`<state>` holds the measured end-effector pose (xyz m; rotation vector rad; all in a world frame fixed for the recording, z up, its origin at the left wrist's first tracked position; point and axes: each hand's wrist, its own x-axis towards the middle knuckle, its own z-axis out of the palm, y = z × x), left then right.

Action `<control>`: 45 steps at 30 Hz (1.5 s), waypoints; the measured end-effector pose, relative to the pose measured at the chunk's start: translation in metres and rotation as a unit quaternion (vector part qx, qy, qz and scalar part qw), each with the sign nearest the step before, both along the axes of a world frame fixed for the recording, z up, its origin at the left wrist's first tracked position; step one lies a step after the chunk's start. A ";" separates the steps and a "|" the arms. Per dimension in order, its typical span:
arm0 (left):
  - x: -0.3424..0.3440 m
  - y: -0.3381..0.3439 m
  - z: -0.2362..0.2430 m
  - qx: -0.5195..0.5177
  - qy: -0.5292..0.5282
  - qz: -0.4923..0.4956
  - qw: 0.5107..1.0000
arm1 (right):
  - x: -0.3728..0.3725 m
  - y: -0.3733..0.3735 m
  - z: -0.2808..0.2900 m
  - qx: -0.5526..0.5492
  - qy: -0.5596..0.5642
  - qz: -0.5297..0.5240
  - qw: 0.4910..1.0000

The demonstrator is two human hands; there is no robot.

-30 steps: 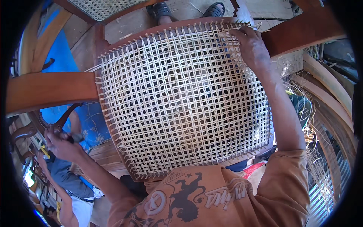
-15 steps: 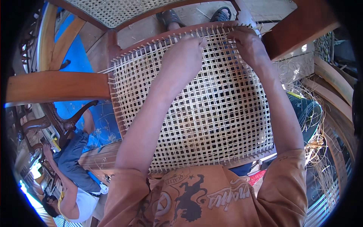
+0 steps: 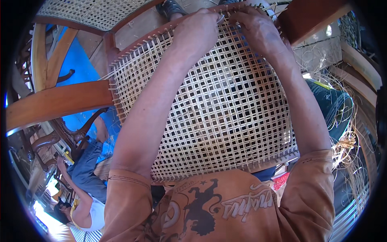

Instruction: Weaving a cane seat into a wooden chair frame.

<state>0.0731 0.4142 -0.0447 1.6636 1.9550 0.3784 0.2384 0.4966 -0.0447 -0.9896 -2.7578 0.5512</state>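
A pale woven cane panel (image 3: 221, 109) spans a reddish-brown wooden chair frame (image 3: 109, 46), with short pegs or cane ends standing along its edges. Over the panel's far edge, my left hand (image 3: 196, 31) is closed, its fingertips pinching a pale cane strand (image 3: 221, 18). To the right of it, my right hand (image 3: 260, 32) bends its fingers down onto the weave beside the far rail. What those fingers grip is hidden beneath them. A small gap separates the two hands.
Broad wooden chair parts (image 3: 60, 101) project left, and another (image 3: 312, 18) right. A second cane panel (image 3: 92, 14) lies far left. Loose cane strands (image 3: 348, 141) hang by a dark green container (image 3: 332, 107). At lower left, a co-worker (image 3: 86, 205) is beside carved wood (image 3: 66, 133).
Both hands sit slightly higher in the picture, still at the far edge, as the view has shifted. The right hand's fingers have moved closer to the left hand.
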 end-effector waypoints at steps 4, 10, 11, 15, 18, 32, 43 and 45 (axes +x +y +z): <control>0.001 0.004 0.002 -0.012 0.019 -0.018 1.000 | -0.001 -0.006 0.033 -0.139 -0.065 -0.053 0.987; 0.005 0.002 0.002 -0.005 0.045 -0.025 0.999 | -0.004 -0.011 0.023 -0.064 -0.099 -0.006 0.993; 0.005 0.002 0.002 -0.008 0.044 -0.021 0.999 | -0.004 -0.012 0.018 -0.034 -0.106 -0.007 0.994; 0.009 0.003 0.003 -0.014 0.054 -0.012 0.998 | -0.004 -0.013 0.012 -0.053 -0.094 -0.023 0.994; 0.011 0.004 0.001 -0.021 0.065 -0.010 0.998 | 0.002 -0.010 0.015 -0.091 -0.081 -0.034 0.992; -0.011 0.013 0.001 -0.051 -0.103 0.021 0.993 | 0.014 0.051 -0.005 -0.199 0.088 -0.101 0.971; -0.003 0.008 0.000 -0.026 -0.031 0.043 0.998 | 0.020 0.049 0.008 -0.178 0.013 -0.024 0.984; -0.002 0.010 0.000 -0.021 -0.013 0.036 0.999 | 0.018 0.051 0.006 -0.069 0.015 0.027 0.997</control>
